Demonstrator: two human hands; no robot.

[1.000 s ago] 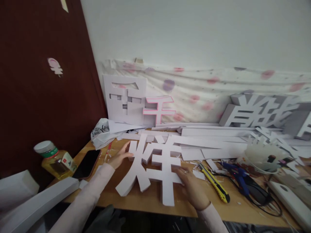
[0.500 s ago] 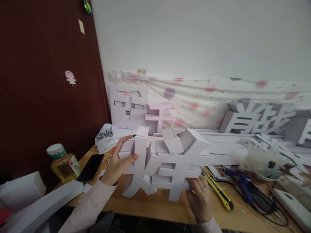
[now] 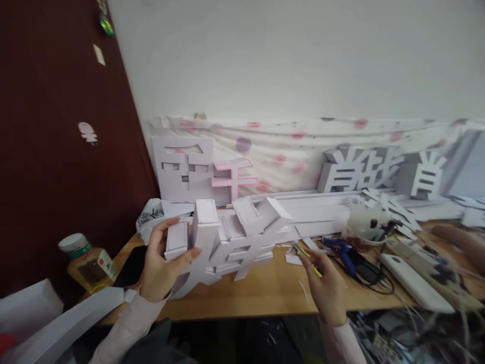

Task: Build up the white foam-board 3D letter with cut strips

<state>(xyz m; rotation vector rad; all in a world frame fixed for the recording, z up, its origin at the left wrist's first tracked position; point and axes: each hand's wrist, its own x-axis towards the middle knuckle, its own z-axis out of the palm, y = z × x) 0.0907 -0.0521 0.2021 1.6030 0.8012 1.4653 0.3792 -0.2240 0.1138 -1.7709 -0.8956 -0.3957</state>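
My left hand (image 3: 161,268) grips the left end of a large white foam character (image 3: 227,242) and holds it tilted up, its lower strokes near the wooden table (image 3: 265,290). The character's hollow back with its side walls faces up. My right hand (image 3: 328,288) is off the character, fingers loosely apart, over a yellow utility knife (image 3: 303,251) lying on the table. Whether the fingers touch the knife is hidden by blur.
A blue glue gun (image 3: 339,246) with black cable lies right of the knife. A capped jar (image 3: 87,258) and a dark phone (image 3: 132,268) sit at the left. Foam strips (image 3: 322,212), other foam characters (image 3: 364,169) and a cut panel (image 3: 182,169) line the wall.
My right hand let go of the character's lower right and moved right toward the knife. My left hand alone now holds the character, tipped further. The view swung right.
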